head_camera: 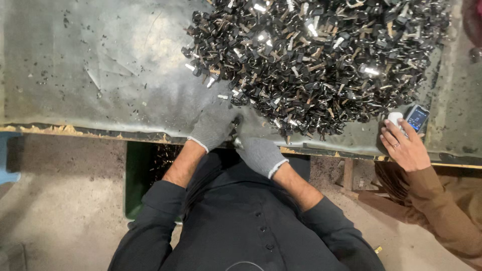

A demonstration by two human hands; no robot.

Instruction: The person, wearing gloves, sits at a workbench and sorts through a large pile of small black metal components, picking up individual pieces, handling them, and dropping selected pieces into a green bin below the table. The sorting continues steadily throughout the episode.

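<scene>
A big heap of black-headed keys (321, 60) covers the far right of a grey-green table (100, 65). Both my hands wear grey knit gloves and meet at the table's near edge, just below the heap. My left hand (213, 125) rests on the table with its fingers curled on a dark key (236, 120). My right hand (258, 153) lies just off the edge, fingers closed, with a small pale metal piece (236, 143) at its fingertips. What that piece is stays hard to make out.
At the right edge, another person's hand (404, 145) in a brown sleeve holds a phone (416, 118) and a small white object (394, 118). A green bin (138, 175) stands under the table by my left arm. A few loose keys (211, 80) lie left of the heap.
</scene>
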